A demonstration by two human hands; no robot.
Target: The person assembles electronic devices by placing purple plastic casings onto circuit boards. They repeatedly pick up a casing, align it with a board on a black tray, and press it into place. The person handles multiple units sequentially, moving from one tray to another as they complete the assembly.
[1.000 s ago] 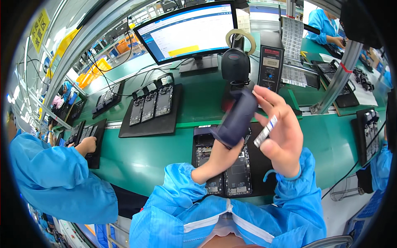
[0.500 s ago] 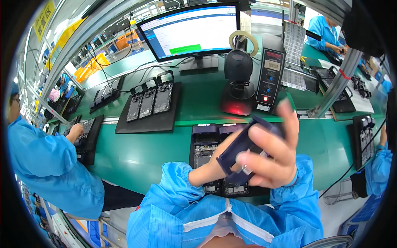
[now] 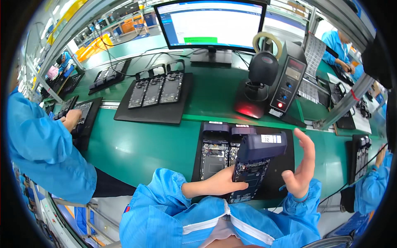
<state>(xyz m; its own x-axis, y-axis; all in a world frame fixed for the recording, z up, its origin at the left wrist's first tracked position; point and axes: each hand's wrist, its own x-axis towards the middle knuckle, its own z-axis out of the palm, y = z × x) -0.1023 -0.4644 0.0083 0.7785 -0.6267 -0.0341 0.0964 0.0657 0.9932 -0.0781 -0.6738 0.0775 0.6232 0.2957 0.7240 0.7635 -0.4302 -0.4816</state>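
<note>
From afar, I have my left grip (image 3: pixel 218 182) clamped on the near edge of a dark circuit-board device (image 3: pixel 255 171), between four and five o'clock, its bulky capped end away from me. My right grip (image 3: pixel 302 177) is spread at four o'clock, clear of it. At ten o'clock from it, two similar devices (image 3: pixel 215 159) lie on a black mat (image 3: pixel 286 157) on the green surface (image 3: pixel 136 144).

Workbench (image 3: pixel 140 146), grn (shiny): blk mat (image 3: pixel 144 117) at 10 o'clock; monitor (image 3: pixel 211 25) at 12; scanner (image 3: pixel 262 70), ctrl box (image 3: pixel 290 76) at 2; 2nd mat (image 3: pixel 276 173) at 4.
</note>
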